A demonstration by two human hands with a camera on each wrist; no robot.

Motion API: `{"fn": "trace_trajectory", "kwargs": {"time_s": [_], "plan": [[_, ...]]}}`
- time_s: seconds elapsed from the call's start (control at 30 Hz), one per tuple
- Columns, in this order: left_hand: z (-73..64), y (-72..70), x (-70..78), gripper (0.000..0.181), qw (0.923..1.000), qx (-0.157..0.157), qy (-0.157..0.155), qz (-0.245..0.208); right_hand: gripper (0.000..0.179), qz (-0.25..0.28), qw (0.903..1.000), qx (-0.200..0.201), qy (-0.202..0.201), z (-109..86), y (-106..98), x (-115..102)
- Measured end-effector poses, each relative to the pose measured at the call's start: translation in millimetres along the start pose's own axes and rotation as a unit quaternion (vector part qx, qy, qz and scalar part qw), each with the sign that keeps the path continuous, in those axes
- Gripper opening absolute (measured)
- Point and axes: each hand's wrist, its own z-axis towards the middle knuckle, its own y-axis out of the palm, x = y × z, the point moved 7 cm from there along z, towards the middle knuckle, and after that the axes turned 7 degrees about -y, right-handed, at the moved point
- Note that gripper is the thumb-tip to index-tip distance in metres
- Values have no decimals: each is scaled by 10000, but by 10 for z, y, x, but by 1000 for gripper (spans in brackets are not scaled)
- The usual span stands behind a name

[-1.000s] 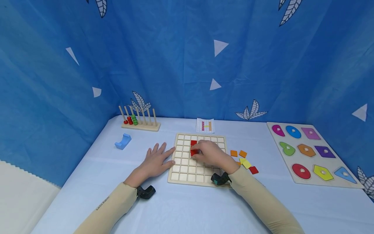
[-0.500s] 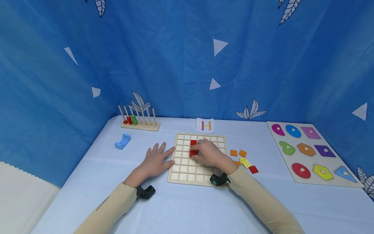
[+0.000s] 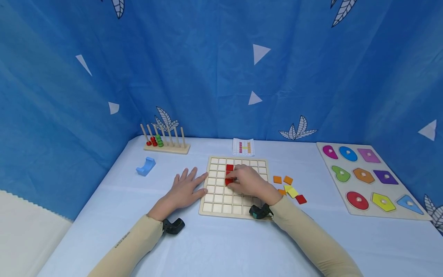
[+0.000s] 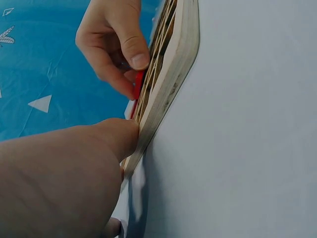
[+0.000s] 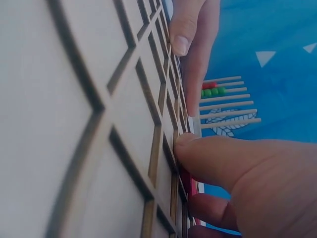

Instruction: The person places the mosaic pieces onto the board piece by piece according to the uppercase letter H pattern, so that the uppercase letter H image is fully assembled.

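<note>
Tabletop (image 3: 221, 246) in white, blue curtain (image 3: 194, 69) behind, left hand (image 3: 184, 190) spread, right hand (image 3: 247, 181) pinching red tile (image 4: 138, 83)

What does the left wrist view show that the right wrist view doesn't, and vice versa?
Only the left wrist view shows the thick outer side of the grid board and a broad stretch of white tablecloth.
Only the right wrist view shows the bead rack, its green and red beads on pegs.
Both share the left hand, the right hand with red showing at its fingertips, part of the board's grid and the blue backdrop.
</note>
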Motion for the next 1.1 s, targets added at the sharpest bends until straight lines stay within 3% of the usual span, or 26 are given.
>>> {"fn": "trace_trajectory", "kwargs": {"time_s": [0.57, 1.1], "plan": [[8, -2, 10, 62, 10000, 2, -17, -11, 20, -5, 9996, 141, 232, 7, -4, 27], [5, -15, 33, 62, 10000, -15, -27, -27, 18, 329, 9975, -22, 628, -7, -24, 68]]}}
